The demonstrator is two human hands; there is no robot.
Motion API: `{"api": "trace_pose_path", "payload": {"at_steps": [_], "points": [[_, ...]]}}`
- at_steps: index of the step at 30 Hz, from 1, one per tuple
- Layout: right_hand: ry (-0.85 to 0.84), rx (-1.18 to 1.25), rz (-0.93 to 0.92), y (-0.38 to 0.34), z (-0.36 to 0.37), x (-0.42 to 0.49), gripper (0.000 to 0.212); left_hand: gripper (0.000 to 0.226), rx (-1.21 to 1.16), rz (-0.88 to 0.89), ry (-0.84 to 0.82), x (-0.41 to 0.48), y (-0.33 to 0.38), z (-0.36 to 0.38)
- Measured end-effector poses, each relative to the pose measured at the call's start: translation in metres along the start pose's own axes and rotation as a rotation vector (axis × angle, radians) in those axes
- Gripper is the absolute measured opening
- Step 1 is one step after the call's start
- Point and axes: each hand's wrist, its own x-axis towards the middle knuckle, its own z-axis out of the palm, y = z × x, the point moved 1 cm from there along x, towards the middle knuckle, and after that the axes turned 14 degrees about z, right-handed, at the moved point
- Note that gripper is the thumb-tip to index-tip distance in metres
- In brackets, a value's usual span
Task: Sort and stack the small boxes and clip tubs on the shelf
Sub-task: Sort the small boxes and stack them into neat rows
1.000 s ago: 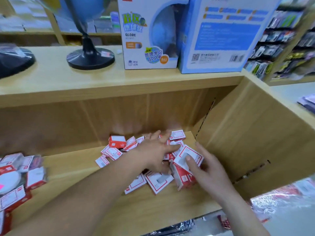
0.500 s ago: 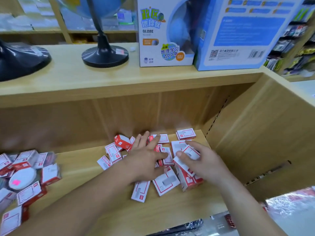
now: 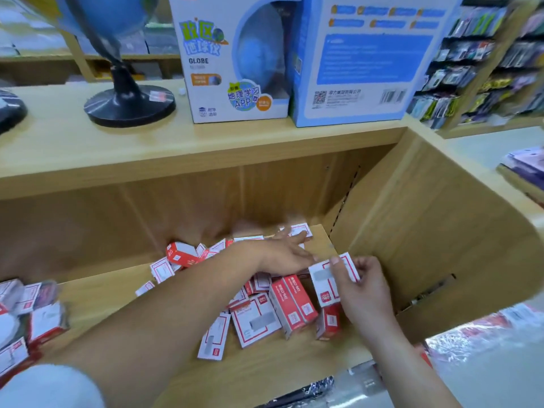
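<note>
Several small red-and-white boxes (image 3: 256, 320) lie in a loose heap on the wooden shelf (image 3: 279, 375). My right hand (image 3: 363, 290) pinches one white box with a red frame (image 3: 326, 279), lifted and tilted above the heap near the right side wall. My left hand (image 3: 287, 254) reaches across the heap toward the back right, fingers stretched out flat over the boxes; it is blurred. One more box (image 3: 300, 230) lies at the back by those fingertips. A second group of boxes (image 3: 32, 316) sits at the shelf's left edge.
The shelf's wooden side wall (image 3: 426, 245) stands close on the right. On the top board (image 3: 88, 148) stand a globe's black base (image 3: 129, 106) and two globe cartons (image 3: 235, 60). Plastic-wrapped goods (image 3: 485, 331) lie below at the right.
My right hand has lifted one box off the heap and moved it rightward. My left hand has slid from the heap's middle toward the back right corner.
</note>
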Motion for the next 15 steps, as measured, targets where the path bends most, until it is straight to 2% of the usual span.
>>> {"api": "trace_pose_path", "payload": {"at_steps": [2, 4, 8, 9, 15], "points": [[0.003, 0.023, 0.022, 0.001, 0.0, 0.0, 0.024, 0.042, -0.111, 0.008, 0.075, -0.005, 0.0, -0.001], [0.019, 0.053, 0.008, 0.0, -0.001, -0.001, 0.023, 0.05, -0.183, 0.026, 0.189, -0.018, -0.008, -0.007], [0.135, -0.011, -0.119, 0.0, -0.003, -0.015, 0.027, 0.101, 0.035, 0.049, 0.118, -0.044, -0.005, 0.013], [0.147, -0.033, -0.114, 0.004, -0.003, -0.019, 0.03, 0.106, 0.109, 0.06, 0.136, -0.047, -0.001, 0.025], [0.072, -0.005, 0.097, 0.022, 0.007, -0.034, 0.038, 0.078, 0.32, 0.102, 0.381, -0.062, 0.007, 0.057]]}}
